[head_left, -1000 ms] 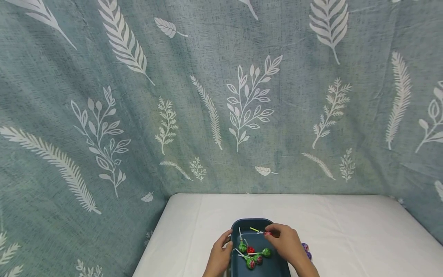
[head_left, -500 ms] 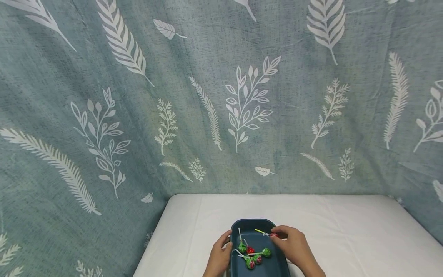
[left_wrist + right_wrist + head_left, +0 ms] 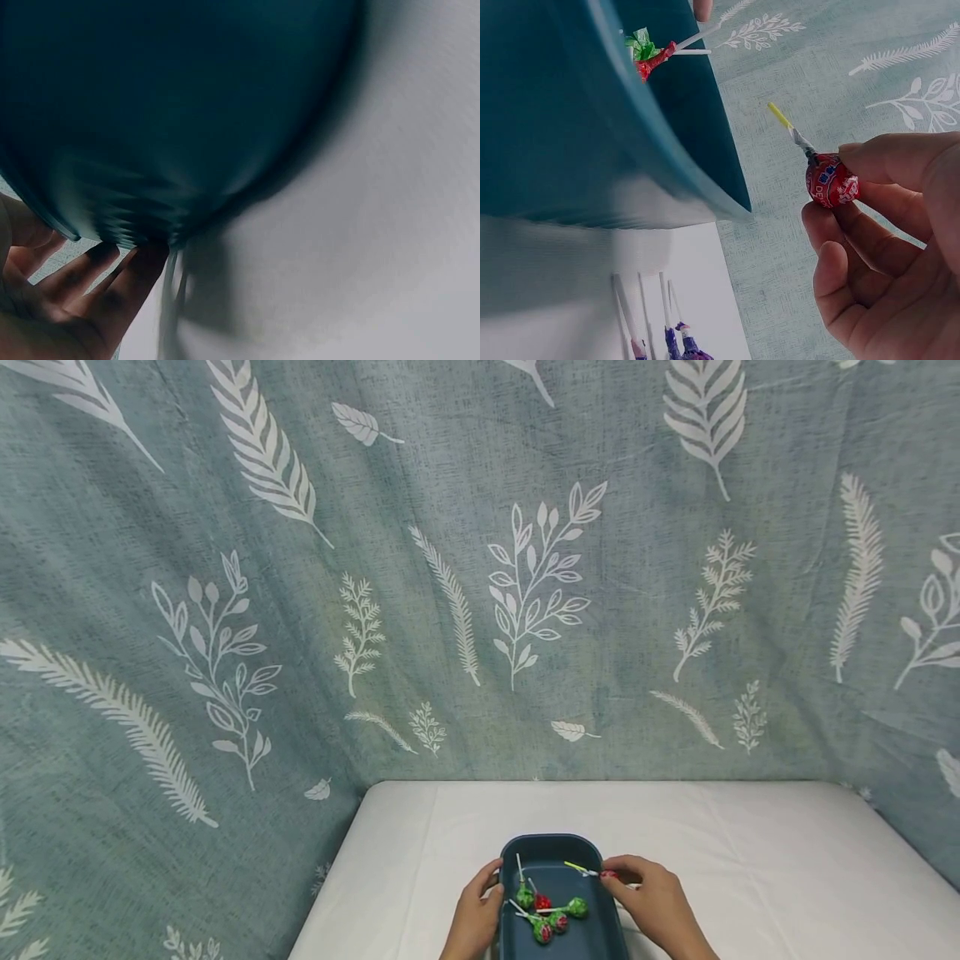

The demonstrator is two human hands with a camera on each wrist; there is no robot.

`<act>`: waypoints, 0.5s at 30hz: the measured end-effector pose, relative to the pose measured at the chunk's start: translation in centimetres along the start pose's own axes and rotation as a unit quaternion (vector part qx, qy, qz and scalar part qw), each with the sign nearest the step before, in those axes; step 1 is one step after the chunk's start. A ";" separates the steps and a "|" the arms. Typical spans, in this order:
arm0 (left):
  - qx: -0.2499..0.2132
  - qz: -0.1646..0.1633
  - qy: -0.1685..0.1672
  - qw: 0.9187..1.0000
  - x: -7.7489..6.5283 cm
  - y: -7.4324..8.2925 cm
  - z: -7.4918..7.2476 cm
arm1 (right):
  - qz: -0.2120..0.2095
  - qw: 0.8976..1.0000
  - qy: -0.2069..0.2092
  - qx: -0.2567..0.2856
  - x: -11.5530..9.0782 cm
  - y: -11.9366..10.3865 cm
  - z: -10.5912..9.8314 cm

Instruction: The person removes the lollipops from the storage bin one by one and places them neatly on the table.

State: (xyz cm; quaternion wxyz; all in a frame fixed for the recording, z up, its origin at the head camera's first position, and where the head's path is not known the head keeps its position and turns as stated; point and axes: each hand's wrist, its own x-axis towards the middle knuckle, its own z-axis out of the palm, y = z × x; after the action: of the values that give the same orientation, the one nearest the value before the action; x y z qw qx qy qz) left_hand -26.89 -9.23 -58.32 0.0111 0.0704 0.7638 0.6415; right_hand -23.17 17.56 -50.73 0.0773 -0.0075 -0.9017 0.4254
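My right hand (image 3: 662,902) pinches the wrapped head of a red lollipop (image 3: 832,180) between thumb and fingers. The lollipop's yellow stick points left, over the right rim of a dark blue tray (image 3: 555,842). At the tray's left side my left hand (image 3: 476,917) grips the wall, its fingers against the outside. Inside the tray lie several lollipops: a green one (image 3: 525,895), a red one (image 3: 542,902), another green one (image 3: 577,907) and green-and-red ones (image 3: 542,931) nearer the front. The left wrist view shows mostly the tray's outer wall (image 3: 172,90).
Several purple-wrapped lollipops (image 3: 671,341) appear below the tray in the right wrist view, partly cut off. The table has a white cover (image 3: 420,843). A blue-green curtain (image 3: 630,610) with leaf prints hangs behind and at the sides.
My right hand has moved right and slightly nearer, carrying the red lollipop from above the tray's inside to its right rim. My left hand and the tray have stayed in place.
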 end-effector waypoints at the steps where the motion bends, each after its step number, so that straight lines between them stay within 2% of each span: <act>1: 0.000 -0.002 -0.001 1.000 0.0 0.0 0.0 | 0.001 1.000 0.000 0.002 0.0 0.0 0.0; 15: 0.001 -0.003 0.002 1.000 0.0 0.0 0.0 | 0.010 1.000 0.017 0.015 -1.2 0.9 -0.5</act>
State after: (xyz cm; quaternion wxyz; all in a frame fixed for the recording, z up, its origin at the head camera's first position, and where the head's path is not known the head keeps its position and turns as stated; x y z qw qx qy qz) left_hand -26.88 -9.22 -58.31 0.0118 0.0670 0.7649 0.6405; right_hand -21.94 18.43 -51.31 0.0887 -0.0225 -0.8934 0.4398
